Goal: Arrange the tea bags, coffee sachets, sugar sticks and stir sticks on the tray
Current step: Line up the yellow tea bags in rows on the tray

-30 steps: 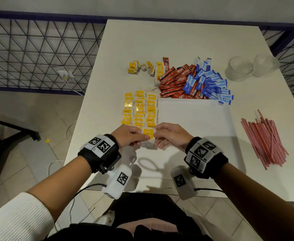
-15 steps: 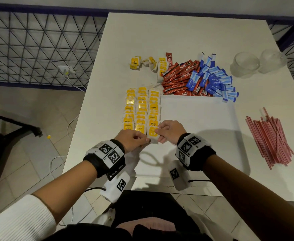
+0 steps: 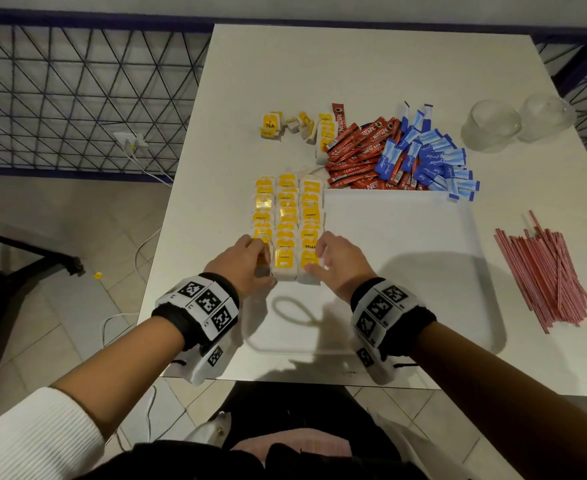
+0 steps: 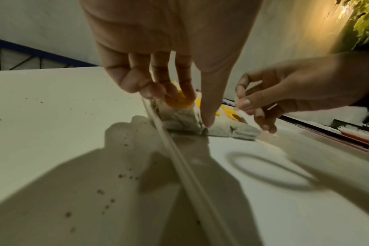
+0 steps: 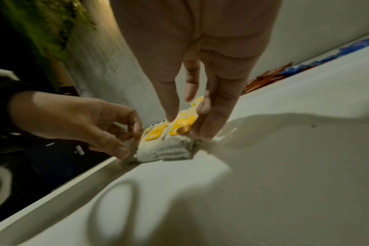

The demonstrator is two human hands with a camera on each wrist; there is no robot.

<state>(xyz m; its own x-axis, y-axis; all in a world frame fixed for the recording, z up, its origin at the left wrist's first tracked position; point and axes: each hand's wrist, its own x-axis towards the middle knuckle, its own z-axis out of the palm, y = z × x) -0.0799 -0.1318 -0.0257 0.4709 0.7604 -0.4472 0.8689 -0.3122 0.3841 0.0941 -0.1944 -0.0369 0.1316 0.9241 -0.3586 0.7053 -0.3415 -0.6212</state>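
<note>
Tea bags [image 3: 287, 220] lie in three rows along the left side of the white tray [image 3: 399, 258], and both hands work at the near ends: the left hand [image 3: 242, 259] pinches the near bag of the left row, and the right hand [image 3: 342, 259] touches the right row with nearly straight fingers. Beyond the tray on the table [image 3: 354, 71] lie loose tea bags [image 3: 295, 128], coffee sachets [image 3: 358, 150] and sugar sticks [image 3: 430, 157]. Stir sticks [image 3: 541, 275] lie to the right.

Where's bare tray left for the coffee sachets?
Free: the tray right of the tea bag rows, out to its right rim beside the stir sticks. Crowded: the left strip, where both hands work, and the far edge, where coffee sachets and sugar sticks pile.
</note>
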